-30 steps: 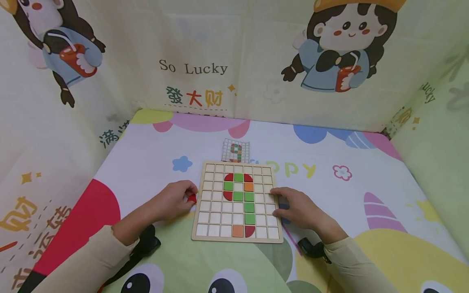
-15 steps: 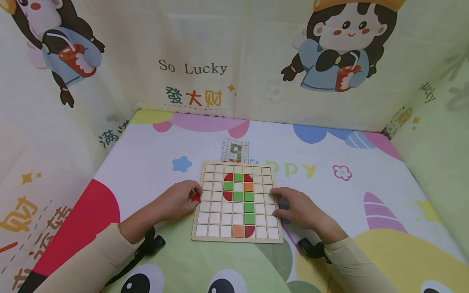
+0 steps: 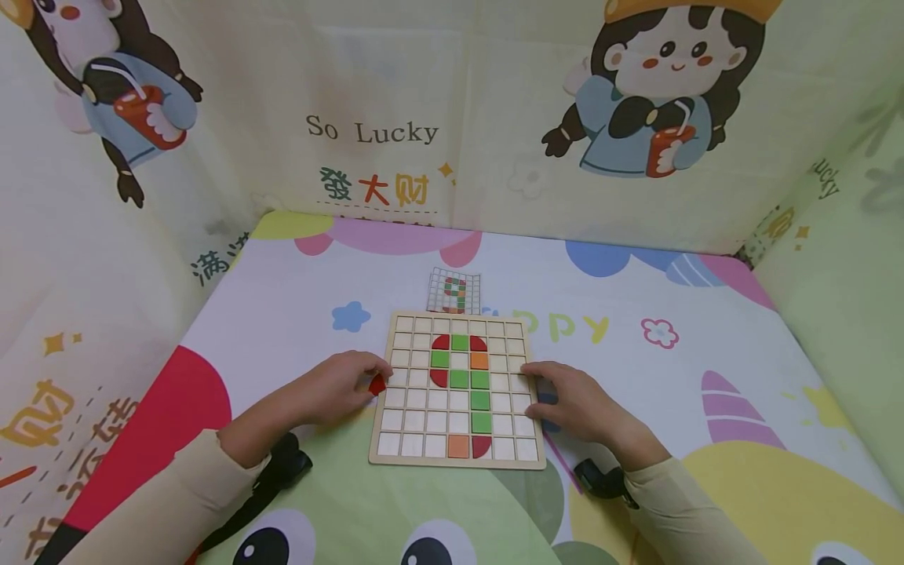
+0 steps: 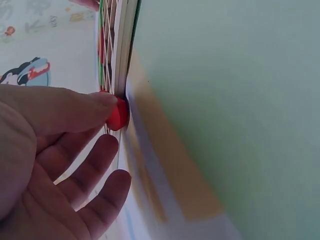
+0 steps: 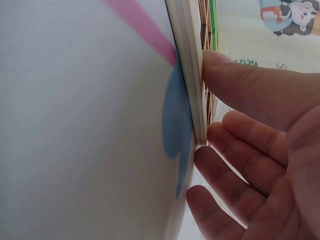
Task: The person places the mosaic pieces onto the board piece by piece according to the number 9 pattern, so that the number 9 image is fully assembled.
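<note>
A square wooden grid board (image 3: 415, 400) lies in front of me. Green squares, orange squares and red quarter-round tiles in its cells form a figure like a 9. At the board's left edge my left hand (image 3: 339, 384) pinches a small red tile (image 4: 118, 114) between thumb and forefinger; the other fingers are loosely bent. The hand partly covers this tile in the head view. My right hand (image 3: 575, 400) rests at the right edge of the board, thumb and fingertips touching its rim (image 5: 192, 75) and the fingers spread.
Behind the board lies a small pattern card (image 3: 454, 290) with the same kind of figure on a grid. A colourful printed cloth (image 3: 636, 314) covers the table, with patterned fabric walls (image 3: 494, 118) around it. Each wrist carries a black camera (image 3: 600, 479).
My left hand with the red tile has shifted slightly right, to the board's left edge, and the tile has turned a little in the fingers. The right hand and board stay put.
</note>
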A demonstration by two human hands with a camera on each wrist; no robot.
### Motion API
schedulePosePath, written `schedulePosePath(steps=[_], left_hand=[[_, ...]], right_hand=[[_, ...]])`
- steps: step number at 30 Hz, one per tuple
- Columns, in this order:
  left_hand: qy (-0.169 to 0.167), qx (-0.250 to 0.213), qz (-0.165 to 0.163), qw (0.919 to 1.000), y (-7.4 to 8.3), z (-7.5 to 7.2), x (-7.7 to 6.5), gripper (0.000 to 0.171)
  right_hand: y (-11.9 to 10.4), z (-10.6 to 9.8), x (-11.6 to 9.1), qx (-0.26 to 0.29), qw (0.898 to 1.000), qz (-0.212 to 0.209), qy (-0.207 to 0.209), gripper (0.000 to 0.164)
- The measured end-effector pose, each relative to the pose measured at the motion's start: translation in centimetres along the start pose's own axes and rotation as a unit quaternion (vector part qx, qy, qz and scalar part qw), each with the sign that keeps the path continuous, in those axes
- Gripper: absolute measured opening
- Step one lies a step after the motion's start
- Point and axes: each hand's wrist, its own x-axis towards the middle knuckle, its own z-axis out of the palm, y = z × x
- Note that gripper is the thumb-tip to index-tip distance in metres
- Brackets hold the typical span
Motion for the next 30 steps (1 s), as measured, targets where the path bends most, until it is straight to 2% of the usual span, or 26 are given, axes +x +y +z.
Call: schedulePosePath(steps=[3,17,30], left_hand=[[-0.002,0.005,0.013,0.9999,-0.13,-0.08,-0.08,0.028],[0.013,-0.001,0.017,0.9998,-0.16,0.37,0.02,0.026],[0.008,-0.004,0.007,0.9999,-0.1,0.3,0.23,0.022]], right_hand=[[-0.01,0.0,-0.01,0.001,1.0,-0.002,0.001,0.055],[-0.07,-0.09,-0.06,0.0,1.0,0.001,-0.002,0.055],[-0.03,-0.1,-0.01,0.0,1.0,-0.003,0.0,0.055]])
